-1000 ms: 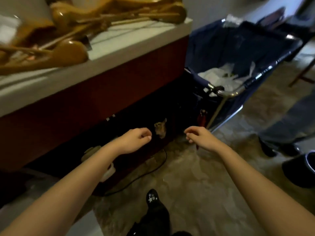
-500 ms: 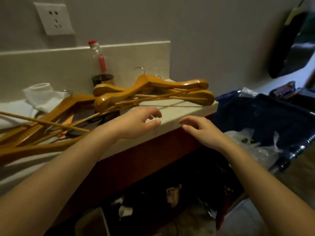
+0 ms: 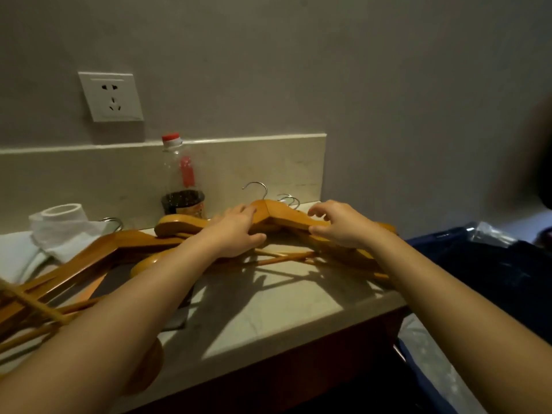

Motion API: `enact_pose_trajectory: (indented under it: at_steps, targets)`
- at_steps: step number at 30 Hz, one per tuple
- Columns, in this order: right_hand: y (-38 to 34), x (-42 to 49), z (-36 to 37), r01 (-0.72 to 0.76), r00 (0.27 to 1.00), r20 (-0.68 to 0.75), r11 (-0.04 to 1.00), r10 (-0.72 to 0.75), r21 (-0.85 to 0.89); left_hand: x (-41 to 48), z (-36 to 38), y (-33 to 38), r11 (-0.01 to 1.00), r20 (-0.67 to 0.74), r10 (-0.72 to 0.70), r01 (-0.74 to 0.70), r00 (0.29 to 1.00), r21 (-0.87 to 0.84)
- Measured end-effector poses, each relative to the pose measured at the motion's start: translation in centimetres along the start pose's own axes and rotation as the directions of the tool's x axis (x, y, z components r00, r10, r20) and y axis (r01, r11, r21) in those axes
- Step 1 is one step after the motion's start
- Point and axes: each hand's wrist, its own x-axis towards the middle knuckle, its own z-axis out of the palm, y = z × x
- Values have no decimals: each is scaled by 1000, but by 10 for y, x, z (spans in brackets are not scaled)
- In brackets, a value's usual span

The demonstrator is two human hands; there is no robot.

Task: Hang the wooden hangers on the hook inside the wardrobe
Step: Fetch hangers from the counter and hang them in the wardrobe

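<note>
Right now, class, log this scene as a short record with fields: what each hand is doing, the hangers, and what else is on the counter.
Left hand: grips top hanger, left arm
Right hand: curled round its right arm
Other hangers: piled on counter
Bottle: upright, behind hangers
Wardrobe: not in view

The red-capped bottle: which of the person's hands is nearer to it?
Left. The left hand grips the top hanger just right of the bottle; the right hand holds it farther right.
</note>
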Motion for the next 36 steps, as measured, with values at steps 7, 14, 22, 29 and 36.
enact_pose_trajectory:
  at_steps: [7, 14, 22, 29, 36]
  targets:
    - [27, 66, 17, 91, 982, 167, 996, -86, -25, 31, 16, -3, 988, -11, -116, 115, 993, -99]
    - [39, 92, 30, 220, 965, 164, 972, -204, -80, 36, 18, -8, 970, -99, -163, 141, 982, -200]
    - [37, 98, 2, 331, 943, 25, 943, -331, 30, 44, -12, 1, 914, -190, -243, 158, 951, -374]
    - [32, 96, -24, 385, 923, -14, 918, -385, 96, 37, -41, 4, 730, 124, -163, 204, 979, -652]
    - [5, 97, -47, 461, 886, -128, 871, -445, 168, 19, -62, 5, 572, 29, -173, 125, 984, -811]
